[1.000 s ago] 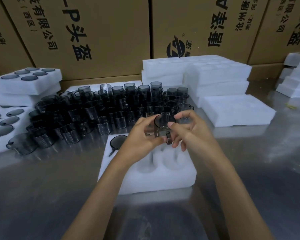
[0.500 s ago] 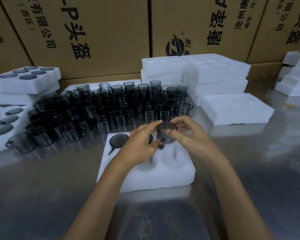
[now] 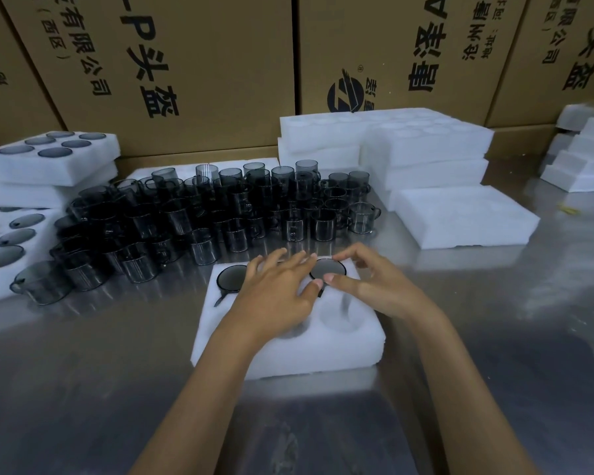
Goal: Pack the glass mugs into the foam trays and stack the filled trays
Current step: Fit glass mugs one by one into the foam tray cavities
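Note:
A white foam tray (image 3: pixel 288 354) lies on the steel table right in front of me. One dark glass mug (image 3: pixel 327 268) sits sunk in its far right pocket, and my right hand (image 3: pixel 374 286) pinches its rim between thumb and curled fingers. My left hand (image 3: pixel 275 289) lies flat over the tray's far middle, fingers straight, thumb tip at the same rim. Another mug (image 3: pixel 229 277) fills the far left pocket. The near pockets show no mug. Several loose mugs (image 3: pixel 186 214) stand crowded behind the tray.
Filled foam trays (image 3: pixel 48 159) are stacked at the back left, with another filled tray (image 3: pixel 0 241) in front of them. Empty trays (image 3: pixel 408 142) are piled at the back right, one single tray (image 3: pixel 460 217) lower down. Cardboard cartons (image 3: pixel 186 63) wall the back.
Both hands brought the mug down from the air into the tray's far right pocket. My left hand let go and flattened over the tray.

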`<state>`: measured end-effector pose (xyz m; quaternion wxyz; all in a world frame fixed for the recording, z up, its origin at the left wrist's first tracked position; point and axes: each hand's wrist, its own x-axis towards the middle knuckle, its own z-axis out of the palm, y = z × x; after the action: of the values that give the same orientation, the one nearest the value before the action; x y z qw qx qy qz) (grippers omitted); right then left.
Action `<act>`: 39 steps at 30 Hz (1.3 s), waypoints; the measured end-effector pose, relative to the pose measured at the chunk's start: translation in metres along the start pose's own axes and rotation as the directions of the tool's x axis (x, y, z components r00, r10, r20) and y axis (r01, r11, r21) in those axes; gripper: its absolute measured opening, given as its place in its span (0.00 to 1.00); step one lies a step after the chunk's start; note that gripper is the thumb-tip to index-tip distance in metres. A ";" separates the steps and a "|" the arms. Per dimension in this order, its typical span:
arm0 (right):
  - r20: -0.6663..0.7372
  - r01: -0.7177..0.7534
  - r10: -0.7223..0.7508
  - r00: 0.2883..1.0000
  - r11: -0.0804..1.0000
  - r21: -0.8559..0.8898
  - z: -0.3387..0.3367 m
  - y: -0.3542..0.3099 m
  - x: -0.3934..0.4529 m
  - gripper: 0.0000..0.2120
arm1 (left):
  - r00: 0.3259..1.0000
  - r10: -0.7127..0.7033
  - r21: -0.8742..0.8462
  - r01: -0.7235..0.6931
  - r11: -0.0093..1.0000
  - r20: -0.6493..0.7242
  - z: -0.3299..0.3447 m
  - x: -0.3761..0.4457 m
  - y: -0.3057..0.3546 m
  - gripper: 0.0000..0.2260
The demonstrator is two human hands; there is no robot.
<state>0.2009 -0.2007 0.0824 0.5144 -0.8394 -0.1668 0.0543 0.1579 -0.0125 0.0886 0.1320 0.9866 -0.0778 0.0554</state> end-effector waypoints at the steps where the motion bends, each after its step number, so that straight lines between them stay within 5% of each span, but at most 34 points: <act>1: -0.004 0.004 -0.004 1.000 1.000 0.030 0.001 -0.001 -0.001 0.12 | 1.000 -0.001 0.010 0.001 1.000 0.002 0.000 -0.001 0.001 0.24; 4: -0.048 0.022 -0.017 0.999 0.993 0.116 0.004 -0.001 0.000 0.12 | 1.000 0.001 -0.029 -0.001 1.000 -0.013 -0.004 -0.001 0.002 0.23; 6: -0.082 0.018 -0.004 0.997 0.986 0.168 0.007 -0.001 0.001 0.12 | 0.996 -0.024 -0.270 -0.001 0.963 -0.090 -0.009 -0.001 0.001 0.22; 8: -0.100 -0.008 0.032 0.994 0.973 0.231 0.008 -0.001 0.001 0.13 | 0.964 -0.140 -0.572 -0.014 0.820 -0.225 -0.019 -0.002 -0.004 0.20; 10: -0.092 -0.028 0.057 0.994 0.955 0.297 0.013 -0.002 0.001 0.14 | 0.878 -0.290 -0.659 -0.039 0.751 -0.382 -0.031 -0.005 -0.017 0.20; 12: -0.079 -0.034 0.069 0.994 0.927 0.374 0.023 -0.003 0.001 0.15 | 0.761 -0.408 -0.621 0.010 0.784 -0.503 -0.042 -0.005 -0.038 0.20; 15: -0.143 -0.032 0.100 0.985 0.909 0.415 0.036 -0.007 0.003 0.12 | 0.653 -0.549 -0.541 0.245 0.805 -0.522 -0.051 0.002 -0.074 0.22; 19: -0.202 -0.058 0.183 0.962 0.863 0.502 0.036 -0.008 0.006 0.08 | 0.707 -0.520 -0.206 0.485 0.850 -0.480 -0.057 0.022 -0.111 0.28; 26: -0.039 -0.163 0.191 0.981 0.915 0.370 0.033 -0.005 0.005 0.06 | 0.795 -0.328 0.088 0.428 0.900 -0.511 -0.061 0.040 -0.142 0.14; 34: -0.240 0.075 0.008 0.971 0.940 0.334 0.039 -0.015 0.013 0.10 | 0.811 -0.208 -0.113 0.175 0.978 -0.547 -0.067 0.017 -0.127 0.06; 39: -0.421 0.206 -0.089 0.903 0.948 0.241 0.030 -0.026 0.012 0.07 | 0.810 -0.165 -0.291 -0.008 0.957 -0.563 -0.064 -0.006 -0.076 0.06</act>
<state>0.1982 -0.1609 0.0919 0.6536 -0.7360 -0.1112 -0.1368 0.1587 0.0781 0.1297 0.2895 0.8959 0.0006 0.3370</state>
